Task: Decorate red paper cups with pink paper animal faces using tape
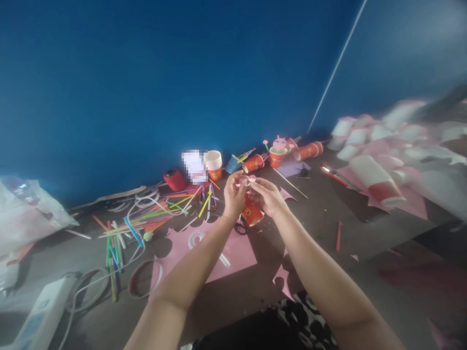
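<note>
Pink piece (252,179) pinched in right hand (269,195), grip of left hand (234,195) indiscernible, red cup (253,215) located below, left side obstructed by straws (134,232), tabletop (314,218) bounded behind by wall (164,82)

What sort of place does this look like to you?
Probably a craft workspace: the dark table holds a pink sheet with rounded bites cut from it, scattered colourful sticks and red paper cups.

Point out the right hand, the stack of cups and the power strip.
Right hand (269,195): head view, back of the hand.
Stack of cups (214,167): head view, middle of its side.
Power strip (44,313): head view, upper face.
</note>
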{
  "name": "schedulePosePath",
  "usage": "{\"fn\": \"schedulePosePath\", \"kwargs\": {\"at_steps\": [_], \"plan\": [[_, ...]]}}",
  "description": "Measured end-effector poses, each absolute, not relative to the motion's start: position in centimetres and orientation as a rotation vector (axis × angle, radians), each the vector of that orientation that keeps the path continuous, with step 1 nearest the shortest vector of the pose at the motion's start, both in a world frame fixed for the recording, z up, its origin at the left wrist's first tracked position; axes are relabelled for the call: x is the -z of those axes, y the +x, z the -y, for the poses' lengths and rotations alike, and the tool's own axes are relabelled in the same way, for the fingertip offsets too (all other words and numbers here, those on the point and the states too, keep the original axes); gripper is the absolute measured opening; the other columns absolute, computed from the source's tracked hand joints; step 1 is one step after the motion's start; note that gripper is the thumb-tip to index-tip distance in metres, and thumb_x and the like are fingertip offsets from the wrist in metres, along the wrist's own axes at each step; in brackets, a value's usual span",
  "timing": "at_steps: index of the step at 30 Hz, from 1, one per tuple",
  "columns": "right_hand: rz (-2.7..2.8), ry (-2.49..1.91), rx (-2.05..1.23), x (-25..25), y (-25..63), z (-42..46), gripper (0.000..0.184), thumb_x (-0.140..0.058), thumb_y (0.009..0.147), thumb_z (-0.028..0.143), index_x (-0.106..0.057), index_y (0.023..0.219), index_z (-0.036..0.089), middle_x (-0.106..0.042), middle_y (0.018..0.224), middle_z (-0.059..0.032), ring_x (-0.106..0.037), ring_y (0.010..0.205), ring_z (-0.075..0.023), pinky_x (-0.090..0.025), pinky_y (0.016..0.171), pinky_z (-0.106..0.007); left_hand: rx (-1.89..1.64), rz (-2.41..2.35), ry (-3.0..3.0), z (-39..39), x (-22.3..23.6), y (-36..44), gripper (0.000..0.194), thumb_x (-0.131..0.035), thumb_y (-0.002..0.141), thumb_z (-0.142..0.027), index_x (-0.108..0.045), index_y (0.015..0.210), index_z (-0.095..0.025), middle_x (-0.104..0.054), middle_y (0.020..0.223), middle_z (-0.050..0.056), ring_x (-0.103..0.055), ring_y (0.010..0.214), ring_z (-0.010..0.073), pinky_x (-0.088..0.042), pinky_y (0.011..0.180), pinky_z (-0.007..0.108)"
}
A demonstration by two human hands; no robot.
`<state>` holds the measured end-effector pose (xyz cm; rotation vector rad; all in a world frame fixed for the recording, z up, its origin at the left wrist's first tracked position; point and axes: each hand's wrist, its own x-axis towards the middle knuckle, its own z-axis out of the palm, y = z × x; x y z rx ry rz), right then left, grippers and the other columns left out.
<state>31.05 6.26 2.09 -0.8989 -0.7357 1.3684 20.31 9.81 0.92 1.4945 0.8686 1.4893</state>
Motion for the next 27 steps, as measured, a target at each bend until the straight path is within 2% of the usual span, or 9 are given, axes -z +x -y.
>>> {"fn": "schedulePosePath", "kwargs": {"at_steps": [7, 17, 27], "plan": [[0.736, -0.935, -1.320, -1.9, 31.2, -6.5, 0.030, -0.075, 0.061, 0.042, -0.064, 0.078, 0.019, -0.059, 0.061, 0.0041, -0.054, 0.046, -0.0087, -0.042, 0.044, -0.022, -1.457, -0.883, 1.527, -9.7, -0.9, 20.2, 0.028, -0.055, 0.084, -0.034, -0.056, 0.108, -0.019, -0.063, 0.086, 0.004, -0.061, 0.073, 0.0133, -0.050, 0.067, 0.026], [0.748, -0.959, -1.162, -1.0, 30.9, -7.1, 0.030, -0.074, 0.061, 0.044, -0.064, 0.072, 0.018, -0.057, 0.055, 0.0056, -0.033, 0.036, -0.0029, -0.024, 0.035, -0.020, -1.370, -0.899, 1.507, -9.4, -1.2, 20.0, 0.024, -0.056, 0.082, -0.039, -0.063, 0.086, -0.016, -0.064, 0.074, 0.004, -0.061, 0.069, 0.0141, -0.049, 0.062, 0.025], [0.738, -0.935, -1.140, -1.0, 30.9, -7.0, 0.026, -0.074, 0.062, 0.040, -0.064, 0.073, 0.018, -0.053, 0.052, 0.0072, -0.031, 0.036, -0.0026, -0.024, 0.037, -0.020, -1.267, -0.761, 1.354, -9.8, -1.2, 19.9, 0.024, -0.059, 0.080, -0.038, -0.064, 0.080, -0.015, -0.063, 0.073, 0.002, -0.055, 0.065, 0.0097, -0.044, 0.062, 0.021]]}}
